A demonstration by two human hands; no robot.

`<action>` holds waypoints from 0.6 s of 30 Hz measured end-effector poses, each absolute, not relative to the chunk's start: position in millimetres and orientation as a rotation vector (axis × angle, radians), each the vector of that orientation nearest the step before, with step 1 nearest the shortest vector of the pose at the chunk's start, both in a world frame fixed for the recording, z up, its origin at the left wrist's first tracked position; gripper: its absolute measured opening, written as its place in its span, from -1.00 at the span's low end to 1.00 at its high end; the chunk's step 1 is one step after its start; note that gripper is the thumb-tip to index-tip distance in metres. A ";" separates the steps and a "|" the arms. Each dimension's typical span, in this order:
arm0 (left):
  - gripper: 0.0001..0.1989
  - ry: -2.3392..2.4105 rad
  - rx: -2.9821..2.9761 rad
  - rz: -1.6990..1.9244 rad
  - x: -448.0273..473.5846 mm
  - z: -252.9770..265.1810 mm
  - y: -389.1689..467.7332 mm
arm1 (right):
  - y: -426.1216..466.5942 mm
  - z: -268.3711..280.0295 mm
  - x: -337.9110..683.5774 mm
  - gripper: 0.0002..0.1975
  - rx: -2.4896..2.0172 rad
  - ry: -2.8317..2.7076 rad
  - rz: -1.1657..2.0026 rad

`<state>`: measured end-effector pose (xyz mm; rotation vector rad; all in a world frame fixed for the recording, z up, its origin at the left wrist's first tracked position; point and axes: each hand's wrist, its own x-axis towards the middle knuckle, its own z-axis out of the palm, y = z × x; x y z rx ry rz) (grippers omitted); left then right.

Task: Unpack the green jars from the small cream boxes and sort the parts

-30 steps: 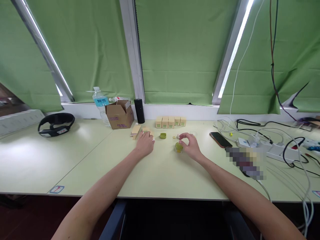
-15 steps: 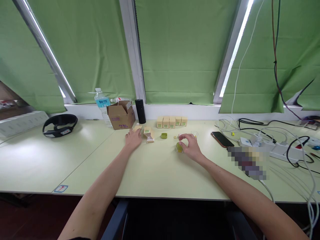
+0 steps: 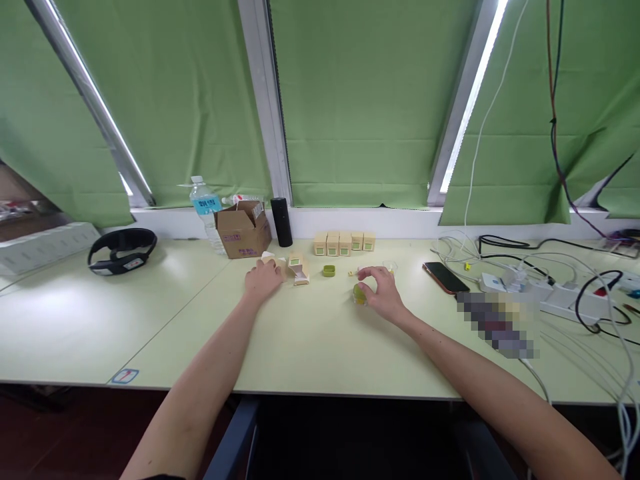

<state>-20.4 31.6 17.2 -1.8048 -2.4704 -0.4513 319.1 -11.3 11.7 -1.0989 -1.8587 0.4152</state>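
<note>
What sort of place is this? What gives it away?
Looks like an office or light workroom, probably by windows: long pale table, green blinds over the framed wall, and a white power strip among loose cables.

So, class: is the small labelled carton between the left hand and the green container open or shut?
Open: the small labelled carton has its near flap spread toward the camera. Whether anything sits inside, I cannot tell.

Forearms extended, left fingers bent, right fingers curved
</note>
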 end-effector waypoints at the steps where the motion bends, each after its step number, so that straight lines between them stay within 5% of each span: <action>1: -0.60 -2.484 -1.807 -0.402 -21.5 16.1 32.2 | -11.2 11.5 319.2 -0.87 -1.098 -1.861 0.416; 11: -0.63 -2.420 -1.857 -0.438 -16.6 14.1 32.3 | -10.4 11.0 319.9 -0.86 -1.093 -1.870 0.402; 18: -0.54 -2.212 -1.688 -1.047 -13.9 17.8 32.3 | -10.9 11.2 319.9 -0.85 -1.092 -1.865 0.394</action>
